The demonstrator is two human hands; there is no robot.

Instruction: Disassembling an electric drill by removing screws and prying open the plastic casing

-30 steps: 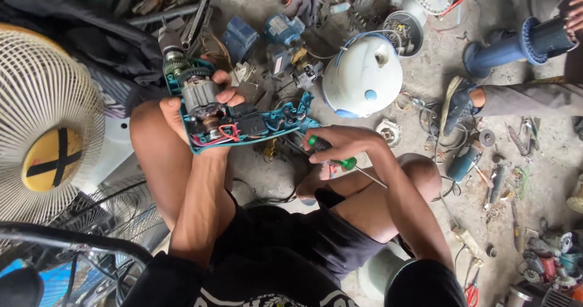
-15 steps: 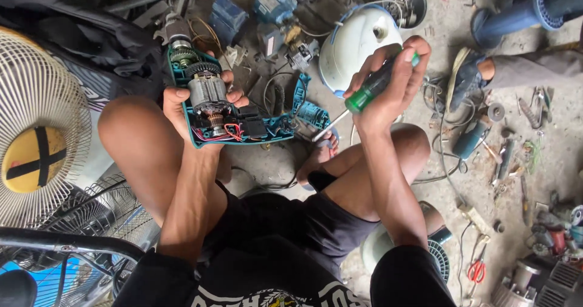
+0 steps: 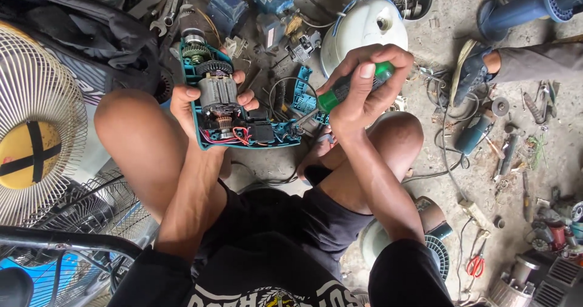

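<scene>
A large fan grille (image 3: 33,125) with a yellow hub fills the left edge of the scene, and a white domed housing (image 3: 364,27) lies on the concrete floor (image 3: 449,34) at the far side, among scattered motor parts and wrenches. Far right, another person's sandalled foot (image 3: 477,64) rests on the floor.

The person squats, knees wide apart. The left forearm runs up from the near side between the knees, and the left hand (image 3: 197,103) cradles an opened teal power drill (image 3: 228,106) from below, thumb on its left edge, fingers curling round the right side, grip clamped on the shell. The drill sits in the centre left, chuck pointing far, its motor, gears and red wires exposed.

The right forearm rises steeply from the right knee, wrist bent left. The right hand (image 3: 364,85) is closed around a green-handled screwdriver (image 3: 340,91), whose shaft slants down-left towards the drill's handle end. Whether the tip touches is unclear.

Near right lie red-handled scissors (image 3: 475,264).
</scene>
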